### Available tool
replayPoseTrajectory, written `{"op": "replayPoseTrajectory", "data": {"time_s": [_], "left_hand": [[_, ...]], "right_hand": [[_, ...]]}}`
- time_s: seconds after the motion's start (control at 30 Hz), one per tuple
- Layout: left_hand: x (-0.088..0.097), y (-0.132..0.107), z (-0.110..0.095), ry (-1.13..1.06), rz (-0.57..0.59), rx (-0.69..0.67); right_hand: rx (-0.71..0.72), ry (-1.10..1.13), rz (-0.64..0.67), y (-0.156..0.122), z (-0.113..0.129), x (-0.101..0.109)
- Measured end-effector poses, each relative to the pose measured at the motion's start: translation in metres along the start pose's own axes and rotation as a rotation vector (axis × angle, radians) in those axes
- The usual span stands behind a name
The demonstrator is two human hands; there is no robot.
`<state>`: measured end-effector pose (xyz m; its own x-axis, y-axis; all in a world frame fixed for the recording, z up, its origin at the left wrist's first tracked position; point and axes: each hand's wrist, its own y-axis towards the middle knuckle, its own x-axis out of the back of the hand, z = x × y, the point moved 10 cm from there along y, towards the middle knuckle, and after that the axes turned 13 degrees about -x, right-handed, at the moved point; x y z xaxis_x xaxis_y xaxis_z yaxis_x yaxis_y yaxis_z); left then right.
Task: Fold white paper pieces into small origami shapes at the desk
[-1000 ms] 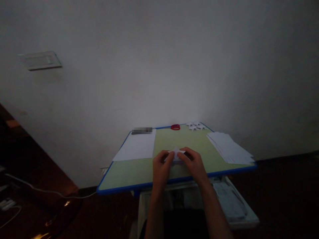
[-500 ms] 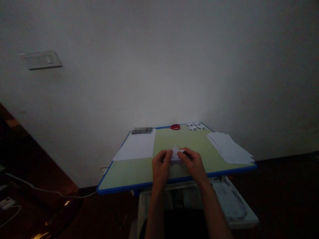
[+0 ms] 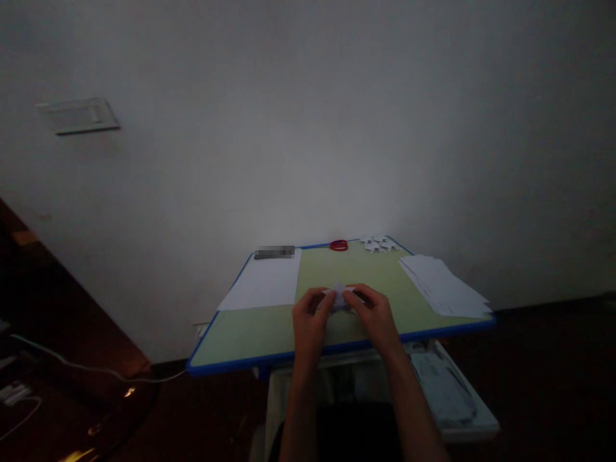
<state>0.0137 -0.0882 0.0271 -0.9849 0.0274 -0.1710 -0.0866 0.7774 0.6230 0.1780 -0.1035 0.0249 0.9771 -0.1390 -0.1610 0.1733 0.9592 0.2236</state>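
Observation:
A small piece of folded white paper [image 3: 339, 296] is held just above the front part of the green table top [image 3: 255, 337]. My left hand [image 3: 310, 319] pinches its left side between thumb and fingers. From the right, my right hand [image 3: 375, 314] grips the other side, its thumb pressed on the paper's middle close to the left thumb. A point of the paper sticks up between the hands. Its lower folds are partly hidden by the thumbs and too dim to make out.
Several small folded paper shapes [image 3: 379, 244] lie at the back right corner, beside red-handled scissors [image 3: 339, 245]. A stack of white sheets [image 3: 445, 287] is on the right. On the left lies a large white sheet [image 3: 264, 280] with a dark, blurred-out object [image 3: 274, 252] at its back edge.
Both thumbs have moved closer together over the middle of the folded paper. The paper's lower part now looks flatter and wider. Everything else on the table has stayed put.

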Motion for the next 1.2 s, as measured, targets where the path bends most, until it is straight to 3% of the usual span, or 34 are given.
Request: {"op": "replayPoseTrajectory", "data": {"time_s": [0.87,1.2], "left_hand": [[-0.003,0.0,-0.007,0.077,0.05,-0.018],[0.004,0.002,-0.008,0.108,-0.01,-0.035]], "right_hand": [[0.023,-0.08,-0.073,-0.003,0.005,0.006],[0.003,-0.078,0.013,-0.001,-0.001,-0.003]]}}
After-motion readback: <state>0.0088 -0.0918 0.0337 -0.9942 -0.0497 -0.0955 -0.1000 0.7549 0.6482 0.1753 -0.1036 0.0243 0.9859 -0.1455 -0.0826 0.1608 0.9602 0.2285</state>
